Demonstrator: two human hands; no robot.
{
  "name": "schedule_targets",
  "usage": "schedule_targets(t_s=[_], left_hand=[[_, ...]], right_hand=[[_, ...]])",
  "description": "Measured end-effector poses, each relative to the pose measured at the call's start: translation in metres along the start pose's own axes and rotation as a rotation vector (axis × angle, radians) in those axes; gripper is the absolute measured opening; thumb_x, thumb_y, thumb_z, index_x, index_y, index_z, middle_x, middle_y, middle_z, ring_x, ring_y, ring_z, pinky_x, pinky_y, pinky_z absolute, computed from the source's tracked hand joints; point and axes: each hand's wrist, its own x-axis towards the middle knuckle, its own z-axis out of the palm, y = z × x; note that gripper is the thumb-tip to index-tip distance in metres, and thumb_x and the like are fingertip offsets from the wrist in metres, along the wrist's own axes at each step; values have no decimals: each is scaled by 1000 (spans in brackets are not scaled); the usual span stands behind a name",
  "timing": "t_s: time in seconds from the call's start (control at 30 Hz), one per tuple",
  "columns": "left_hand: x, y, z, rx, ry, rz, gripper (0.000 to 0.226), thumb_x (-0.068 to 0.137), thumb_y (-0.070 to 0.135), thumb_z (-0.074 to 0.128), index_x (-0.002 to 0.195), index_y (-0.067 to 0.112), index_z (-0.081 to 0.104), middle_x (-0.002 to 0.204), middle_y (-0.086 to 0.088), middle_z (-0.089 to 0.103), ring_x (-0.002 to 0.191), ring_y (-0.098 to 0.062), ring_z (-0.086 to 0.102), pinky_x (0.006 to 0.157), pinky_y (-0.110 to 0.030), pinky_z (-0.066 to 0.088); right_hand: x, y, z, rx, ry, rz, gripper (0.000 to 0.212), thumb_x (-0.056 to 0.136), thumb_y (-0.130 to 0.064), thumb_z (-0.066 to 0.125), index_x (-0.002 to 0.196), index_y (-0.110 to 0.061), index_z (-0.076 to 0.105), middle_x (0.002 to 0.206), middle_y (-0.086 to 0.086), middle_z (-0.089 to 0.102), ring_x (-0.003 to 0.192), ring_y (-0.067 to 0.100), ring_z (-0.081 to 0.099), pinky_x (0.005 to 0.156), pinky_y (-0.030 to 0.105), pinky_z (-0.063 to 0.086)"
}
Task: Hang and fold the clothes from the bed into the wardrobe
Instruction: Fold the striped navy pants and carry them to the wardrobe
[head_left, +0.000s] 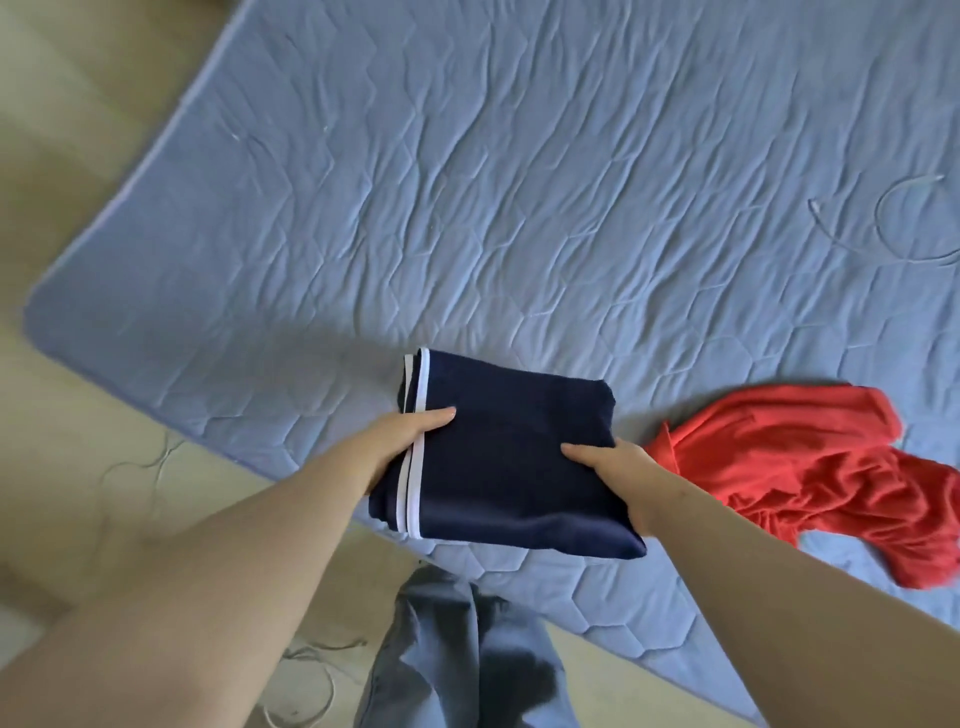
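Observation:
A folded navy garment (509, 457) with white stripes along one edge sits at the near edge of the blue quilted bed (519, 182). My left hand (405, 441) grips its striped left side, thumb on top and fingers underneath. My right hand (613, 467) grips its right side the same way. A crumpled red garment (810, 467) lies unfolded on the bed just right of the navy one. The wardrobe is out of view.
A thin white cable (893, 223) loops on the bed at the far right. Beige floor (78, 156) runs along the left and near sides of the bed, with thin cords (150, 462) on it. My blue-trousered legs (457, 660) stand at the bed's edge.

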Motion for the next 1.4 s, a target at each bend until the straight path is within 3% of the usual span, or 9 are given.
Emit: schedule_targets(t_s=[0.07,0.2,0.53,0.63,0.73,0.93,1.07,1.33,1.4], left_hand=[[-26,-2,-7,-32,55,30,25,85,33,64,99,11,65,76,-4,71,64,-18,67,49,-23,49],[-79,-10,-22,-119,111,93,30,84,36,65,102,13,64,88,-7,71,79,-22,66,63,-29,47],[-204,-35,-78,-289,320,295,38,79,37,70,107,12,63,99,-8,69,90,-24,65,81,-31,47],[-240,-46,-107,-387,374,341,32,80,33,70,102,11,62,92,-7,68,86,-24,64,76,-31,47],[-273,-58,-144,-486,395,367,29,81,32,69,99,10,64,90,-8,69,80,-22,64,62,-28,46],[-329,-90,-221,-616,476,379,23,83,33,67,87,12,61,81,-6,65,72,-20,61,57,-28,42],[-367,-113,-291,-665,560,403,26,81,35,68,89,12,61,85,-7,65,75,-22,61,63,-30,43],[-419,-165,-414,-767,631,467,45,79,38,69,111,7,59,102,-14,66,90,-30,63,84,-38,50],[-428,-173,-437,-801,643,463,44,80,38,69,110,7,59,98,-13,65,85,-29,63,79,-37,50]], right_hand=[[-20,-11,4,-48,-20,-50,28,83,-21,69,108,-12,62,96,9,69,86,26,65,73,33,51],[-62,-27,16,-133,-61,-157,28,83,-22,69,109,-14,62,97,8,69,90,27,65,84,36,51],[-169,-68,78,-301,-195,-367,11,85,-20,67,94,-19,60,91,6,67,86,25,64,77,33,50],[-199,-83,116,-369,-240,-419,12,85,-18,67,95,-16,62,93,8,68,86,26,64,76,35,53],[-224,-98,161,-436,-298,-475,16,85,-18,67,100,-15,61,97,10,68,92,29,64,87,40,52],[-272,-111,264,-570,-381,-558,23,87,-18,64,109,-13,60,100,11,67,96,30,63,91,41,50],[-309,-112,345,-642,-415,-623,19,89,-21,62,106,-15,57,95,9,65,96,31,60,93,43,48],[-377,-116,489,-744,-499,-741,19,89,-20,62,105,-13,54,87,6,61,86,27,58,81,36,45],[-386,-116,517,-754,-530,-751,17,89,-19,62,103,-15,53,85,4,61,80,23,57,79,35,44]])
